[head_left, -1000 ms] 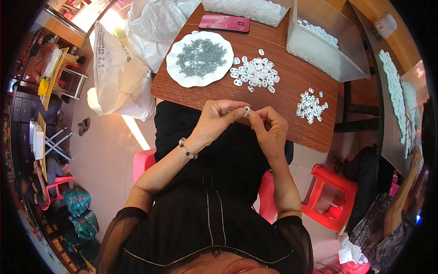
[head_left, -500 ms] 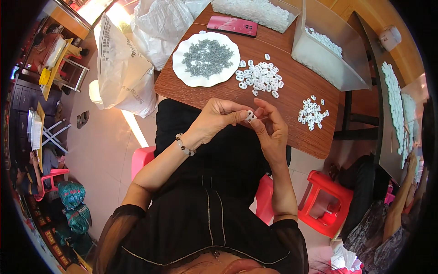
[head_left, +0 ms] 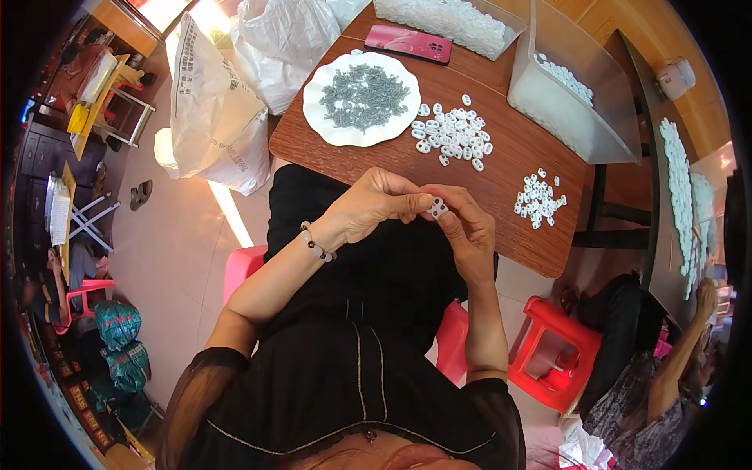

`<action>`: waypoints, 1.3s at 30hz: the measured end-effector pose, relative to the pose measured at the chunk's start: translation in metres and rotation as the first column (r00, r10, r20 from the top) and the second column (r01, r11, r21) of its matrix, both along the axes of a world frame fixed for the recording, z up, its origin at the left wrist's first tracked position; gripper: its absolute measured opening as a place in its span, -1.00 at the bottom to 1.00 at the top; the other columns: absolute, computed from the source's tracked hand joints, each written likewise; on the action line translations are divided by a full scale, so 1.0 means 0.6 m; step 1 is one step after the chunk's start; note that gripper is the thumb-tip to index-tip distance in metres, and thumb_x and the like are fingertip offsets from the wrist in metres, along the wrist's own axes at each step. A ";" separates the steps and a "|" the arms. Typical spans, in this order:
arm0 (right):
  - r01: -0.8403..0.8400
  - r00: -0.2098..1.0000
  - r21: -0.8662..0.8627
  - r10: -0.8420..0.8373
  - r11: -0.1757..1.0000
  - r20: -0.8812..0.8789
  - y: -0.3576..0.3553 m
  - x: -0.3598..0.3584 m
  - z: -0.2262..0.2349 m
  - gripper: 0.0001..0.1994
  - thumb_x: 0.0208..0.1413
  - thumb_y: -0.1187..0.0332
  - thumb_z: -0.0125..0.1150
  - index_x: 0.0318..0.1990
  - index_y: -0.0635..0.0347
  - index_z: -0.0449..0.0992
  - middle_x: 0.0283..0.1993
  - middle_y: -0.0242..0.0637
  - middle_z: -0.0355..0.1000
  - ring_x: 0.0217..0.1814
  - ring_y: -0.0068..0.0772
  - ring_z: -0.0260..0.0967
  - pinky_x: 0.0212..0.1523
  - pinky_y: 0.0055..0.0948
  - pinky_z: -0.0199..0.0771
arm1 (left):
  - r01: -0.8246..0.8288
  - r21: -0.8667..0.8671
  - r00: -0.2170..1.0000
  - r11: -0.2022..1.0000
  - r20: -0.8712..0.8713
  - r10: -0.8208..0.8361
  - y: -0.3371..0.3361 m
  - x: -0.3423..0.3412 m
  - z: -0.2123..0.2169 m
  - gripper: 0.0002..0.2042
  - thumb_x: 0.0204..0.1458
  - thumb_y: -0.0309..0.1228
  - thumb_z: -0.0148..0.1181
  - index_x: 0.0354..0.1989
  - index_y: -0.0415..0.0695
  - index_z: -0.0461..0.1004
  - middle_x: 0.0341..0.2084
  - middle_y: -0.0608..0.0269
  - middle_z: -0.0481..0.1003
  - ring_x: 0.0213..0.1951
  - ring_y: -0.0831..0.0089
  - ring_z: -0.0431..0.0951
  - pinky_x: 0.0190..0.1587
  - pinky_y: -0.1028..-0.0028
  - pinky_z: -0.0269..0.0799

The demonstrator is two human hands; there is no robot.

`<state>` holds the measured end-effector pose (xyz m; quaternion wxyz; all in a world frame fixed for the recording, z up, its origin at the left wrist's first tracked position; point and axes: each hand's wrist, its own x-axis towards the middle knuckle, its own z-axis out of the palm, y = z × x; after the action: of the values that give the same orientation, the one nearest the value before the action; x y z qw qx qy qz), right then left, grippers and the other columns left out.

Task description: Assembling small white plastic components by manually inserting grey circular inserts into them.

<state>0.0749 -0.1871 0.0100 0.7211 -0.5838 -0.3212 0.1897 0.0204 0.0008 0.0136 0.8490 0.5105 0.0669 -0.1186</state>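
Observation:
Over my lap, just off the table's near edge, both hands meet on a small white plastic piece with dark round holes (head_left: pixel 438 207). My left hand (head_left: pixel 376 202) pinches it between thumb and forefinger. From the other side, the thumb and fingers of my right hand (head_left: pixel 468 231) close on it too. Beyond the hands lies a loose pile of white oval two-holed pieces (head_left: pixel 458 135). A scalloped white plate (head_left: pixel 315 117) holds many small grey pins (head_left: pixel 364 94). Farther right is a smaller heap of white pieces (head_left: pixel 539 201).
The brown wooden table (head_left: pixel 345 166) also carries a pink phone (head_left: pixel 407 44) and translucent bins (head_left: pixel 540 117) of white pieces. White sacks (head_left: pixel 215 117) stand left. A red stool (head_left: pixel 554 356) is at right, and another person's arm (head_left: pixel 680 356) reaches over a neighbouring table.
My right fingers, which were raised and apart, have come down around the white piece. The piece has turned slightly and shows more of its holes. The view has shifted a little.

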 end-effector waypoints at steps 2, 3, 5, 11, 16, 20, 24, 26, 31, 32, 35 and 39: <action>0.011 1.000 -0.001 -0.011 1.000 0.021 0.001 0.000 -0.001 -0.70 0.24 0.35 0.13 0.06 0.34 0.47 0.04 -0.23 0.37 -0.06 -0.54 0.36 -0.02 -0.56 0.37 | 0.008 0.023 1.000 1.000 -0.010 -0.008 -0.001 -0.001 0.003 -0.79 0.03 -0.28 0.33 -0.31 -0.19 0.63 -0.45 0.25 0.61 -0.47 0.65 0.46 -0.40 0.65 0.35; 0.014 1.000 -0.004 -0.014 1.000 0.007 0.002 -0.001 0.000 -0.70 0.24 0.36 0.13 0.05 0.34 0.48 0.03 -0.24 0.37 -0.07 -0.54 0.36 -0.03 -0.57 0.38 | 0.006 0.023 1.000 1.000 -0.011 -0.006 -0.001 -0.002 0.005 -0.79 0.03 -0.28 0.33 -0.31 -0.19 0.63 -0.45 0.25 0.61 -0.47 0.65 0.46 -0.40 0.65 0.35; 0.020 1.000 -0.011 -0.020 1.000 -0.008 0.001 -0.002 0.002 -0.71 0.24 0.37 0.13 0.04 0.35 0.48 0.01 -0.24 0.37 -0.07 -0.54 0.36 -0.04 -0.58 0.38 | -0.001 -0.018 0.999 1.000 -0.054 0.000 -0.002 -0.005 0.011 -0.78 0.03 -0.26 0.33 -0.31 -0.18 0.63 -0.43 0.27 0.60 -0.46 0.65 0.47 -0.39 0.65 0.39; 0.029 0.999 -0.059 -0.027 0.998 0.024 0.000 -0.001 0.002 -0.70 0.23 0.36 0.15 0.04 0.34 0.48 0.01 -0.25 0.36 -0.09 -0.55 0.37 -0.04 -0.58 0.41 | -0.007 -0.127 0.995 0.992 -0.096 -0.005 -0.002 -0.007 0.003 -0.83 0.09 -0.39 0.26 -0.25 -0.23 0.60 -0.39 0.24 0.60 -0.43 0.61 0.53 -0.35 0.63 0.49; -0.003 0.999 -0.035 0.001 0.999 -0.042 0.002 -0.003 0.004 -0.64 0.22 0.32 0.18 0.09 0.34 0.45 0.02 -0.26 0.36 -0.06 -0.53 0.38 0.00 -0.55 0.41 | -0.012 -0.139 0.993 0.990 -0.114 -0.004 -0.002 -0.008 0.005 -0.84 0.09 -0.40 0.25 -0.25 -0.23 0.60 -0.38 0.24 0.60 -0.42 0.61 0.53 -0.34 0.63 0.49; -0.018 0.996 0.002 0.018 1.000 -0.093 0.004 -0.003 -0.003 -0.61 0.21 0.30 0.19 0.11 0.35 0.43 0.04 -0.26 0.36 -0.02 -0.50 0.38 0.03 -0.52 0.40 | -0.012 -0.083 0.995 0.996 -0.096 0.004 -0.004 -0.009 0.005 -0.84 0.09 -0.38 0.26 -0.25 -0.22 0.61 -0.38 0.26 0.60 -0.42 0.63 0.53 -0.35 0.65 0.47; -0.058 0.989 0.025 0.061 0.998 -0.137 0.001 0.001 -0.006 -0.58 0.18 0.25 0.23 0.11 0.33 0.45 0.08 -0.23 0.36 0.05 -0.46 0.36 0.07 -0.48 0.37 | -0.020 -0.036 0.995 0.999 -0.101 0.016 -0.009 -0.010 0.011 -0.78 0.03 -0.28 0.33 -0.31 -0.21 0.62 -0.43 0.29 0.60 -0.45 0.65 0.47 -0.36 0.65 0.40; -0.080 0.989 0.017 0.081 0.997 -0.122 0.000 0.004 -0.009 -0.58 0.17 0.23 0.23 0.10 0.32 0.46 0.09 -0.21 0.37 0.07 -0.44 0.35 0.08 -0.47 0.36 | 0.009 0.038 0.997 0.999 -0.077 -0.006 -0.008 -0.010 0.012 -0.79 0.04 -0.29 0.33 -0.33 -0.21 0.63 -0.45 0.28 0.60 -0.47 0.64 0.47 -0.38 0.65 0.39; -0.109 0.989 0.057 0.114 0.992 -0.090 0.005 0.003 -0.019 -0.53 0.17 0.12 0.21 0.09 0.29 0.48 0.13 -0.14 0.38 0.10 -0.40 0.34 0.09 -0.45 0.34 | 0.040 0.023 0.998 0.999 -0.046 -0.039 -0.004 -0.013 0.009 -0.84 0.07 -0.38 0.28 -0.30 -0.23 0.62 -0.44 0.25 0.60 -0.43 0.63 0.54 -0.39 0.67 0.44; -0.109 0.989 0.057 0.114 0.992 -0.090 0.006 0.003 -0.018 -0.53 0.17 0.12 0.21 0.09 0.29 0.48 0.13 -0.14 0.38 0.10 -0.40 0.34 0.09 -0.45 0.34 | 0.039 0.009 0.998 0.999 -0.043 -0.039 -0.004 -0.014 0.010 -0.84 0.07 -0.39 0.28 -0.30 -0.24 0.62 -0.45 0.24 0.60 -0.43 0.62 0.54 -0.39 0.67 0.44; -0.125 0.986 0.097 0.134 0.987 -0.098 0.007 0.003 -0.018 -0.53 0.16 0.09 0.21 0.08 0.28 0.49 0.14 -0.12 0.38 0.11 -0.38 0.34 0.07 -0.44 0.36 | 0.049 -0.002 0.998 0.999 -0.030 -0.049 -0.004 -0.013 0.014 -0.84 0.06 -0.42 0.29 -0.27 -0.25 0.62 -0.45 0.24 0.59 -0.44 0.61 0.54 -0.39 0.66 0.44; -0.123 0.990 0.126 0.131 0.984 -0.061 0.005 0.004 -0.024 -0.55 0.15 0.11 0.23 0.05 0.28 0.51 0.13 -0.09 0.39 0.09 -0.37 0.35 0.02 -0.44 0.40 | 0.049 -0.007 0.998 0.999 -0.026 -0.049 -0.007 -0.014 0.021 -0.83 0.05 -0.43 0.29 -0.24 -0.26 0.61 -0.45 0.25 0.59 -0.44 0.60 0.54 -0.38 0.66 0.45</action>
<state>0.0773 -0.1840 -0.0045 0.7526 -0.5101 -0.3438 0.2351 0.0117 -0.0037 0.0259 0.8465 0.5077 0.0652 -0.1463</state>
